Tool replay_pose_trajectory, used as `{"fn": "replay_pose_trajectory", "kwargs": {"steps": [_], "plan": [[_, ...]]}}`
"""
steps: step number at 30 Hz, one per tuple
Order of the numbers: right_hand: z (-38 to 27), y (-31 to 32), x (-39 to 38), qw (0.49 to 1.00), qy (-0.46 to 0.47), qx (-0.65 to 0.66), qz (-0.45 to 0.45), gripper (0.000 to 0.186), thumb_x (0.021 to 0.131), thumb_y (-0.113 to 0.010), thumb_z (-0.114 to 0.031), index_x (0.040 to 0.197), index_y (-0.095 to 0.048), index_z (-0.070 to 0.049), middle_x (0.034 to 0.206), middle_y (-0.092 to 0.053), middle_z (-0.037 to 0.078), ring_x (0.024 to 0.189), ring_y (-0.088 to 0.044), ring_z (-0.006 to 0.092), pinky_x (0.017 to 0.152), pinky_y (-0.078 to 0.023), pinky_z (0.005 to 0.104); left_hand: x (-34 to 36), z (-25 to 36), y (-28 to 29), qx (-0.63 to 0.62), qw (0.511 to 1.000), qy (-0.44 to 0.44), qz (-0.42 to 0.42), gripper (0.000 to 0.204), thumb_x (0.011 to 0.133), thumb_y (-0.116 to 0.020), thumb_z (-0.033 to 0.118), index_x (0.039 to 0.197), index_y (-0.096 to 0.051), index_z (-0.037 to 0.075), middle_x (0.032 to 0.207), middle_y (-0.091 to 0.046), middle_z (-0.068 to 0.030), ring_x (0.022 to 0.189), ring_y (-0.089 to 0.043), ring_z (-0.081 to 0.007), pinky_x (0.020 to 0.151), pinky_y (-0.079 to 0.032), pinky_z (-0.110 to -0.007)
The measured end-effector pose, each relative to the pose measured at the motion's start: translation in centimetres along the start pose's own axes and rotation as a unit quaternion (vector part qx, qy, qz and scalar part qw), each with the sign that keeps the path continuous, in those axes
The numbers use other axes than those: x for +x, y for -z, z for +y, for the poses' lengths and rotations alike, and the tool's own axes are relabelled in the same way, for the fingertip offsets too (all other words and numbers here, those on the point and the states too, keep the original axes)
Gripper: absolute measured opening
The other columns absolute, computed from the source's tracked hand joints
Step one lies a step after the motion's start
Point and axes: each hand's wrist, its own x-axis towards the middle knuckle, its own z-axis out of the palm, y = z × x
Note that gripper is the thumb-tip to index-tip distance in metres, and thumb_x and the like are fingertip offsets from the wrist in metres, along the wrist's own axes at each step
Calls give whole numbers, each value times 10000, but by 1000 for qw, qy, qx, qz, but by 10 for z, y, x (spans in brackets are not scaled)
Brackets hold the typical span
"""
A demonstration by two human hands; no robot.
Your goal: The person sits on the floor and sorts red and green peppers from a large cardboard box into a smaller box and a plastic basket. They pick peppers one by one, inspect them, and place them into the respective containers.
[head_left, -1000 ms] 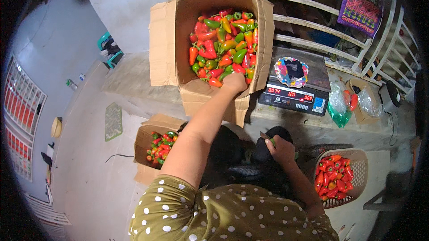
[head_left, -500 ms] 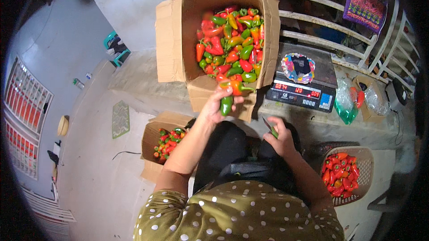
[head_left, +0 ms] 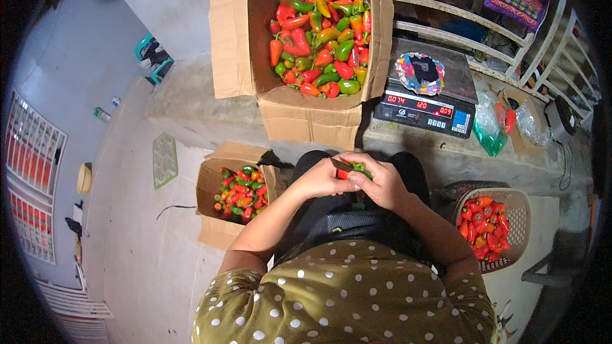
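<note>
My left hand [head_left: 320, 179] and my right hand [head_left: 380, 183] are together above my dark-clad lap. My left hand is closed on peppers [head_left: 344, 174], red and green showing between the fingers; how many is hidden. My right hand grips a small knife [head_left: 339, 164], its dark blade lying across the peppers. Above them, a large open cardboard box [head_left: 231, 38] holds red, green and orange peppers [head_left: 322, 51]. A smaller box [head_left: 213, 229] of mixed peppers is at left on the floor; a plastic basket [head_left: 517, 229] of red peppers is at right.
On the concrete ledge [head_left: 191, 107] stand a digital scale [head_left: 414, 114] topped with a colourful round fabric item, plastic bags [head_left: 488, 133] and a small carton [head_left: 523, 140]. A white railing [head_left: 446, 35] runs behind. Left are a mat [head_left: 164, 160], a teal chair [head_left: 153, 63] and barred windows [head_left: 35, 153].
My left hand has come out of the large box with peppers and moved down to my lap, meeting my right hand and knife, which moved slightly left and up.
</note>
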Motion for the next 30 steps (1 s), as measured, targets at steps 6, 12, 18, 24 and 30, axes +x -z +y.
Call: {"fn": "replay_pose_trajectory", "kwargs": {"steps": [6,12,18,24,30], "plan": [[-18,5,2,985,-1,-173,6,348,832,-575,-341,1066,-535,-87,790,-629,131,685,-620,338,582,-496,413,-6,0,-13,-53,993,-26,99,366,685,-655,122,1017,-531,31,630,-505,19,507,-460,-53,437,-373,-207],[15,13,-5,981,-20,-193,24,324,835,-558,-348,1012,-561,-77,787,-621,147,697,-611,353,601,-487,436,-38,10,-3,-154,985,-15,73,315,680,-675,123,939,-522,32,683,-517,-10,513,-493,-84,456,-407,-208],[39,38,-27,974,-198,-89,69,321,827,-556,-319,1049,-566,-87,913,-614,193,853,-600,365,747,-475,415,-45,-5,20,-387,921,36,32,603,840,-409,598,903,-504,6,662,-538,-74,474,-509,-136,423,-444,-245],[23,1,3,978,-163,132,14,380,810,-625,-212,1101,-515,6,984,-608,100,886,-591,186,804,-455,300,-21,-5,-11,-430,901,45,32,328,865,-538,260,1079,-475,21,906,-573,-88,568,-564,-156,452,-490,-258],[18,-7,10,926,-175,334,2,359,839,-540,-51,1182,-451,7,1004,-578,49,934,-532,112,870,-402,255,-19,-19,-29,-139,946,-50,289,187,830,-612,80,980,-529,7,754,-552,5,635,-522,-70,558,-444,-210]]}}
